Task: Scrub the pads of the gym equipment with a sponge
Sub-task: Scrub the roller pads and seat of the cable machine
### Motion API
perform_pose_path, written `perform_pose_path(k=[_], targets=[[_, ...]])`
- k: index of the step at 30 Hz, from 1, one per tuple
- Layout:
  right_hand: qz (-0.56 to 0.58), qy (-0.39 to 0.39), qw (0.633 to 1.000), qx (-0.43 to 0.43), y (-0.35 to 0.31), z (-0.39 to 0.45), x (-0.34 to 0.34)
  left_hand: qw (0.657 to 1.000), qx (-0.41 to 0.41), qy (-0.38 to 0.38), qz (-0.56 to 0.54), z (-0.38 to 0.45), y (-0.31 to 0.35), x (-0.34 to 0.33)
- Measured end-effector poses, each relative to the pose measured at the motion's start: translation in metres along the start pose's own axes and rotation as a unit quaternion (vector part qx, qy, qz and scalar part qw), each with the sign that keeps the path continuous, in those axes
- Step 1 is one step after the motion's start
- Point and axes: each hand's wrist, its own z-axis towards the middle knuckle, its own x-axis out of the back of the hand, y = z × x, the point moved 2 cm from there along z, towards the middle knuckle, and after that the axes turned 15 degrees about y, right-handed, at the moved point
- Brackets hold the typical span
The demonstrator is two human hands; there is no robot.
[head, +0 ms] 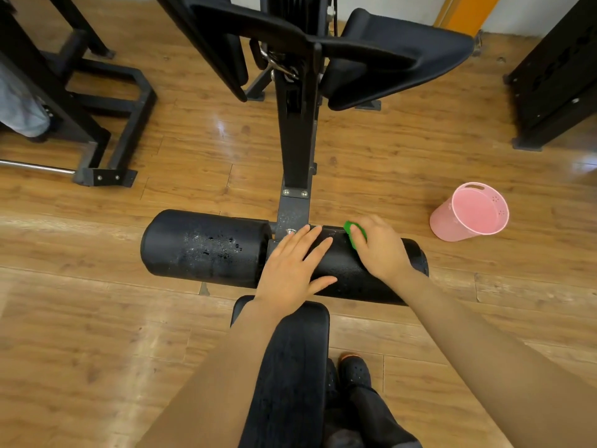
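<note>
Head view: right hand [379, 245] grips the green sponge [354, 233] on the right roller pad [352, 279], left hand [290, 270] flat and steadying it; the wet pad may turn, letting the sponge slip.

Two roller pads sit end to end across the floor [97, 318], the left roller pad [203, 245] and the right roller pad [352, 276] either side of an upright post [295, 150]; the left hand [290, 270] lies flat on the right roller pad's inner end; the right hand [381, 245] presses a sponge [350, 231] onto its top; a seat pad [290, 367] lies nearer the person; a bucket [468, 211] stands on the floor to the right.
</note>
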Motion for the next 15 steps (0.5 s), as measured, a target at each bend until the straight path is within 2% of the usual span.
perform_pose_path(k=[5, 10, 12, 15], targets=[[0.057, -0.141, 0.984, -0.096, -0.017, 0.038, -0.011, 0.998, 0.015, 0.031, 0.050, 0.011, -0.034, 0.032], [0.057, -0.235, 0.965, -0.098, -0.028, 0.054, -0.031, 0.988, 0.068, -0.017, 0.138, 0.003, -0.073, 0.041], [0.046, -0.238, 0.967, -0.082, -0.027, 0.052, -0.033, 0.984, 0.086, -0.046, 0.146, -0.006, -0.078, 0.036], [-0.004, -0.187, 0.982, -0.005, -0.027, 0.040, -0.031, 0.982, 0.116, -0.049, 0.143, -0.016, -0.078, 0.028]])
